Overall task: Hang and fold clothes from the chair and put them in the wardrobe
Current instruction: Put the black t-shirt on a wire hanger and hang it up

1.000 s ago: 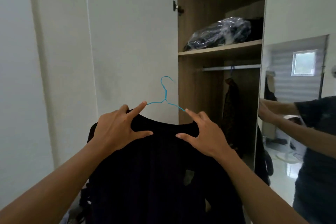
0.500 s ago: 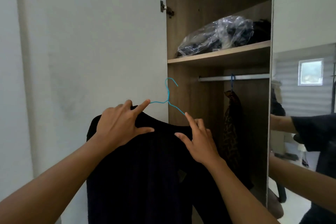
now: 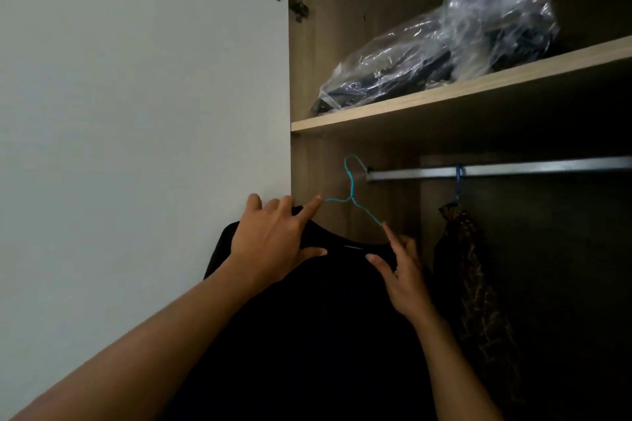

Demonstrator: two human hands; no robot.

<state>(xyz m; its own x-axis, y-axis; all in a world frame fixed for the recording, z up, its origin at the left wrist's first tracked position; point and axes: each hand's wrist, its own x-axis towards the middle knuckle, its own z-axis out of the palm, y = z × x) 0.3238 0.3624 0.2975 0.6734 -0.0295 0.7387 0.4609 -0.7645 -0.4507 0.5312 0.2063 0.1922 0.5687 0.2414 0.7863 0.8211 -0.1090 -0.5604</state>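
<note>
A black garment (image 3: pixel 328 318) hangs on a thin blue wire hanger (image 3: pixel 352 188). My left hand (image 3: pixel 277 243) grips the garment's left shoulder, and my right hand (image 3: pixel 400 270) pinches its right shoulder at the collar. The hanger's hook sits just left of the end of the metal rail (image 3: pixel 513 169) inside the open wardrobe (image 3: pixel 342 10), close to it but not over it. The lower garment fills the bottom of the view.
A patterned brown garment (image 3: pixel 472 284) hangs from the rail on another blue hanger (image 3: pixel 458 178). The wooden shelf (image 3: pixel 444 96) above holds a clear plastic bag of dark clothes (image 3: pixel 444 44). The white wardrobe door (image 3: pixel 136 113) stands open at the left.
Both hands have carried the hanger and black garment up and into the wardrobe, bringing the hook close to the rail's left end. The view has moved closer; the mirror at the right is gone.
</note>
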